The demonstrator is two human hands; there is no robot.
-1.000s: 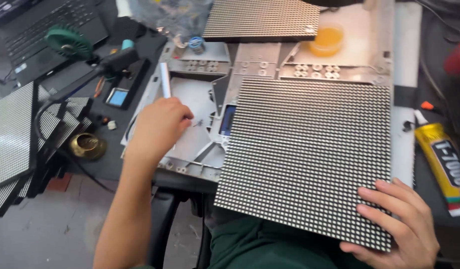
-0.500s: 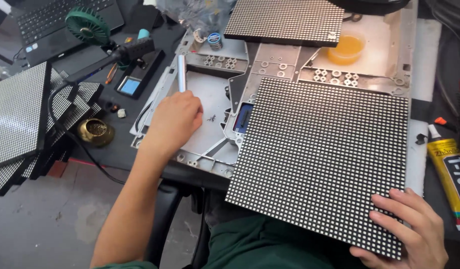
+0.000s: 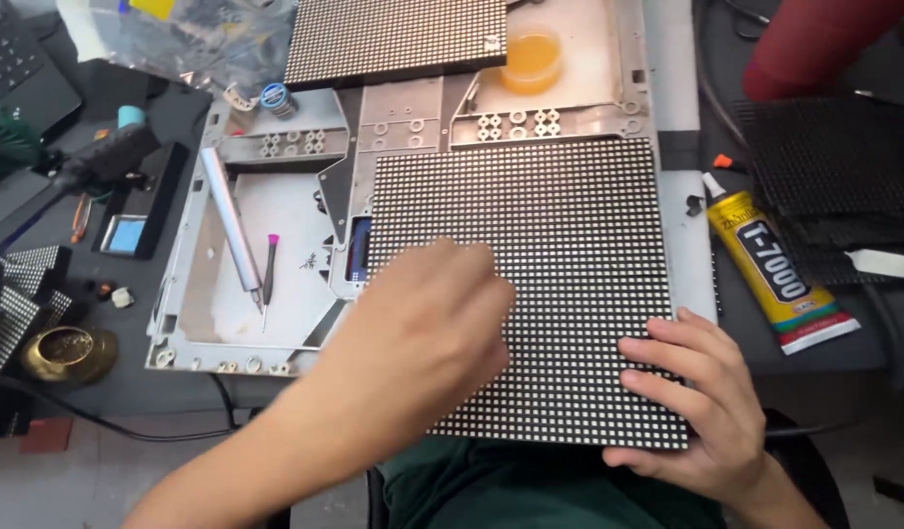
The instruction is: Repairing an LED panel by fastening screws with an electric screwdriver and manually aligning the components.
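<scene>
Square LED matrix panel [image 3: 530,264], black with a grid of pale dots, lying flat at centre frame on a grey metal frame [image 3: 275,323], near edge overhanging the tabletop [image 3: 138,392] toward the green-clad lap. Right hand [image 3: 697,402] at lower right, grip closed on the panel's near right corner, fingers spread over the top face. Left hand [image 3: 422,333] at lower centre, resting over the panel's near left part, fingers curled down onto the dots; blurred, so cannot tell whether anything is pinched. In the frame's open tray at left, a silver pen-shaped tool [image 3: 231,225] and a small screwdriver with pink cap [image 3: 268,274], just beside each other. Second dotted panel [image 3: 393,39] at upper centre, beside a cup of orange liquid [image 3: 530,61]. Yellow glue tube [image 3: 775,269] at right. Brass dish [image 3: 70,353] at lower left.
</scene>
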